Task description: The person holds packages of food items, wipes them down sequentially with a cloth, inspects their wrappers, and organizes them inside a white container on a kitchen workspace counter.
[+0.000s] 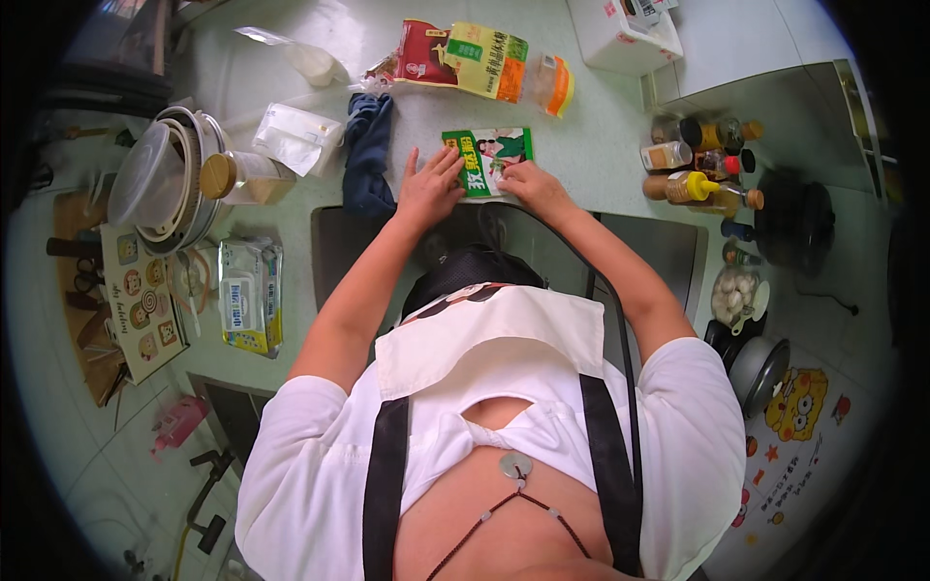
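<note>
A green-and-white flat packet [506, 145], printed with a cartoon figure, lies on the counter near its front edge. My left hand [433, 189] rests at the packet's left side, with fingers stretched out and their tips touching its edge. At the packet's lower right, my right hand [539, 189] has curled fingers pinching the border. Left of my left hand lies a dark blue cloth [369, 155]. Beyond the packet is a red and yellow plastic food bag [465, 60] lying on its side.
On the left stand stacked bowls and strainers [167, 184], a jar with a wooden lid [254, 179], a tissue pack [297, 137] and a wipes pack [250, 295]. Several seasoning bottles [693, 186] crowd the right side. A white box [625, 39] sits at the far right.
</note>
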The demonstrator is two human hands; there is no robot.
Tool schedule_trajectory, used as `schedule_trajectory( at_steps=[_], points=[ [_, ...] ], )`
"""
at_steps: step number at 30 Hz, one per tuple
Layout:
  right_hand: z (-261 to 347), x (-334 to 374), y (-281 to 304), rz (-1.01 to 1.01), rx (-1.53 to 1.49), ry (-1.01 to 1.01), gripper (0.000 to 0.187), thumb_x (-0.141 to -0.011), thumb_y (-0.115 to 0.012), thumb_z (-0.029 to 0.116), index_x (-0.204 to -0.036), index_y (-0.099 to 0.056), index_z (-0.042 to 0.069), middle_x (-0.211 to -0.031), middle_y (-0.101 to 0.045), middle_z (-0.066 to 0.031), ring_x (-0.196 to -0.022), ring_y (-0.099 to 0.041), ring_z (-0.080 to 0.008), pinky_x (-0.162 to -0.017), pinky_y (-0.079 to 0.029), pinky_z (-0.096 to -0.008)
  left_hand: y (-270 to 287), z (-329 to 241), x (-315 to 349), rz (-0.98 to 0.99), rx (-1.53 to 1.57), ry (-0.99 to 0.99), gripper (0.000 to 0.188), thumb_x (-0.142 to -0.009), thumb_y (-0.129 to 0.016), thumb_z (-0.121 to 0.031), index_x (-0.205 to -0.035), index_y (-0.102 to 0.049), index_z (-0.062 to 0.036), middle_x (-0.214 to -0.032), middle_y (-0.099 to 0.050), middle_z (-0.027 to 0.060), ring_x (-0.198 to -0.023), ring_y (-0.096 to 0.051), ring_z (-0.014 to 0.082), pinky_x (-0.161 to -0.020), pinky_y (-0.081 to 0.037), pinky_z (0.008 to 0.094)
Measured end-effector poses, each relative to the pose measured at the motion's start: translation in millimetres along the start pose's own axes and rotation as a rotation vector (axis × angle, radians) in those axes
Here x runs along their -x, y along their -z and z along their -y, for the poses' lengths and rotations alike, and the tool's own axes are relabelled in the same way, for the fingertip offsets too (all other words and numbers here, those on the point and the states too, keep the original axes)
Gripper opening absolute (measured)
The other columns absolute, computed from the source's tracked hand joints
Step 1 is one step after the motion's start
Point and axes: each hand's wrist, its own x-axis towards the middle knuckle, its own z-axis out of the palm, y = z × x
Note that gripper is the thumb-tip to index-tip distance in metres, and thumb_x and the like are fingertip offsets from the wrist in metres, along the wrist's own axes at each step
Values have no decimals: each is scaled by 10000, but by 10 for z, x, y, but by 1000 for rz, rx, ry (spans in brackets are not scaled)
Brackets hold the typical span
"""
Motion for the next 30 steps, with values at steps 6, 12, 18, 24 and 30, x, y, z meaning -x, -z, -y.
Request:
schedule_trajectory(
  at_steps=[6,12,18,24,30],
  points=[
    [78,-426,-89,-236,-84,-154,170,-709,-608,49,-873,-625,90,-943,-588,-79,-927,-559,-281,-782,-481,-356,-74,-66,-13,-52,2,19,553,-732,-689,-287,-1232,-530,-114,-1337,-475,44,-1274,-396,169,-1084,-166,499],
    [119,-253,-324,-173,-34,-133,137,-726,-590,59,-858,-618,80,-930,-582,-76,-878,-552,-271,-751,-481,-363,-36,-38,21,-33,-13,27,563,-719,-700,-306,-1227,-534,-131,-1335,-478,24,-1268,-402,153,-1081,-175,502],
    [7,118,0,-14,-49,-85,174,-732,-587,59,-897,-625,99,-944,-591,-59,-921,-565,-242,-769,-485,-341,-38,-20,5,-37,-4,33,573,-712,-706,-302,-1233,-531,-141,-1340,-474,15,-1271,-398,147,-1081,-171,505],
    [110,-130,-91,-165,-68,-146,258,-713,-584,8,-952,-629,93,-976,-588,-86,-937,-558,-274,-805,-472,-357,-79,-59,-8,-46,-4,16,583,-716,-704,-299,-1242,-522,-126,-1350,-463,25,-1281,-387,156,-1079,-170,510],
    [168,220,-104,-222,-67,-172,345,-690,-538,-62,-983,-632,95,-991,-578,-103,-951,-546,-302,-827,-460,-373,-80,-37,36,-23,-30,25,577,-732,-689,-305,-1252,-515,-123,-1358,-454,26,-1293,-371,162,-1080,-157,514]
  ],
)
